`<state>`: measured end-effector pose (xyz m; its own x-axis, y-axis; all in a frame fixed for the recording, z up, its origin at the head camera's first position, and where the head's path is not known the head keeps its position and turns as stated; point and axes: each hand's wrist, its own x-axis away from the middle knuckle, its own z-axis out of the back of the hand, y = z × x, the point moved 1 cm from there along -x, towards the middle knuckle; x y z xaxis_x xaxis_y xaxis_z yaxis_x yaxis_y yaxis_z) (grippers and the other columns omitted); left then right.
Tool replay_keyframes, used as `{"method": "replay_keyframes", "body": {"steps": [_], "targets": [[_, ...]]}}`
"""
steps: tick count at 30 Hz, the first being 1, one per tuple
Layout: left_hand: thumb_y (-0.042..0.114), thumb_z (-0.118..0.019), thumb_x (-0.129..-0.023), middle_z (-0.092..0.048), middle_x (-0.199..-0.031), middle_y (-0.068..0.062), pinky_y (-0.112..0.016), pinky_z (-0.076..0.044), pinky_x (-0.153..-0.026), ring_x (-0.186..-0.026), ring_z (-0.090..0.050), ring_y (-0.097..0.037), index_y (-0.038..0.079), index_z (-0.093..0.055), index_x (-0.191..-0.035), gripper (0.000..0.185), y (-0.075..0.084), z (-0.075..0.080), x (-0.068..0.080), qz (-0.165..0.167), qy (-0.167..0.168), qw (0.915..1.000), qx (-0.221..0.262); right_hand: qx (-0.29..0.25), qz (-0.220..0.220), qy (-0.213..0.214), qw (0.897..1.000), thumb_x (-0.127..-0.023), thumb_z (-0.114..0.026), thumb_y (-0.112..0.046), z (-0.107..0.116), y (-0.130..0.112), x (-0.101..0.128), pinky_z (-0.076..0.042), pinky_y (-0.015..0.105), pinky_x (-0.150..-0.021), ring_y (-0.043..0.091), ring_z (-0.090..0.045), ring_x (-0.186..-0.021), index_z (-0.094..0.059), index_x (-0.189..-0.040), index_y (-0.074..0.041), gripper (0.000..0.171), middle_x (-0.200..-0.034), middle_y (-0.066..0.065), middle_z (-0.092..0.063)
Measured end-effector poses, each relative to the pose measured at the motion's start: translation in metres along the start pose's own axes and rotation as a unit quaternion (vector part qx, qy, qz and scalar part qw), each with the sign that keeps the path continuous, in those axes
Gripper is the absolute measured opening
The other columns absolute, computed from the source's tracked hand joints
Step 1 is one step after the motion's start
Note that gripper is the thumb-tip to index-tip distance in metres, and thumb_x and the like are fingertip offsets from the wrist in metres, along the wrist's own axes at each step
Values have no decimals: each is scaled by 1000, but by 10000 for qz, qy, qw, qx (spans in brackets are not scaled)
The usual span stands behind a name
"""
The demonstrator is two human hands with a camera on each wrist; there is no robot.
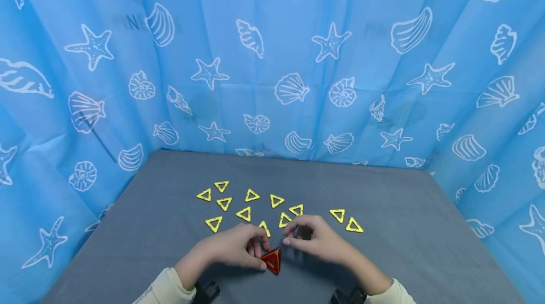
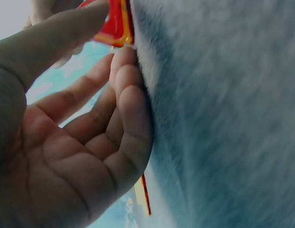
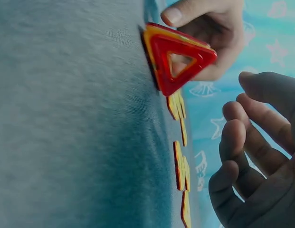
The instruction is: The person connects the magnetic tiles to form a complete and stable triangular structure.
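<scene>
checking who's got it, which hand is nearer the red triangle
Left. The left hand grips the red triangle standing on the table; the right hand hovers just beside it, not touching.

Head view: one yellow triangle partly hidden behind the left hand. Left wrist view: red triangle piece cut off by top edge; table blurred.

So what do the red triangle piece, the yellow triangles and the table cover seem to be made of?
Red triangle piece: probably glossy, translucent hard plastic, given its shine and moulded open frame. Yellow triangles: likely the same plastic, flat frames with smooth edges. Table cover: grey matte fabric with a fuzzy nap, perhaps felt. Left hand grips the red piece.
</scene>
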<state>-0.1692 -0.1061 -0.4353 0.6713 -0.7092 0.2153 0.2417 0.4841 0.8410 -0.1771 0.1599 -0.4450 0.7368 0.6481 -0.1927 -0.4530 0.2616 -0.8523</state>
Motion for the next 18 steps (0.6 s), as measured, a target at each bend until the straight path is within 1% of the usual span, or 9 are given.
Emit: {"method": "replay_keyframes", "body": {"steps": [2,4,7,10,13,16,18], "targets": [[18,-84,-92,-71,-86,1,-24,-53,-67,-74,-67,-12,10,-73,-110,22,-2,4,0,-68,19,9999,104,-150,-81,73,9998,-101,-74,-16,2,2,-4,-52,25,-61,5,-60,-70,-75,-112,-1,18,-94,6,-74],[18,-81,-95,-72,-88,0,-25,-54,-69,-76,-68,-13,7,-73,-113,22,-3,10,0,-150,172,9996,189,-281,-152,186,9993,-101,-73,-14,5,5,-9,-52,26,-63,7,-61,-72,-74,-114,0,19,-97,10,-74],[19,-77,-98,-72,-92,-2,-28,-56,-70,-78,-69,-15,4,-73,-114,22,-5,18,-3,-282,596,9976,222,-472,-359,339,9977,-102,-71,-13,9,11,-18,-55,28,-70,10,-66,-80,-72,-119,2,23,-106,15,-74],[20,-77,-98,-71,-96,-3,-30,-56,-73,-82,-69,-17,1,-72,-113,24,-8,23,-5,-319,1024,9940,231,-616,-597,359,9957,-103,-69,-14,11,19,-26,-60,31,-77,15,-70,-87,-69,-125,5,29,-112,20,-72],[24,-79,-97,-70,-100,-4,-33,-56,-74,-85,-68,-21,1,-72,-114,30,-12,25,-9,-198,1402,9894,323,-638,-785,329,9943,-103,-70,-16,11,23,-35,-60,34,-74,23,-73,-88,-67,-127,6,32,-114,21,-71],[28,-81,-96,-70,-103,-6,-37,-58,-72,-83,-69,-27,0,-71,-117,36,-14,26,-14,-18,1730,9825,689,-634,-940,331,9930,-102,-72,-17,13,25,-43,-57,33,-66,27,-72,-83,-67,-126,6,34,-112,19,-71],[29,-80,-96,-70,-103,-8,-39,-59,-70,-81,-69,-27,-1,-70,-119,39,-15,25,-17,72,1885,9779,898,-640,-987,314,9926,-102,-72,-17,14,28,-46,-55,34,-63,27,-71,-79,-67,-127,5,34,-110,18,-71]]}}
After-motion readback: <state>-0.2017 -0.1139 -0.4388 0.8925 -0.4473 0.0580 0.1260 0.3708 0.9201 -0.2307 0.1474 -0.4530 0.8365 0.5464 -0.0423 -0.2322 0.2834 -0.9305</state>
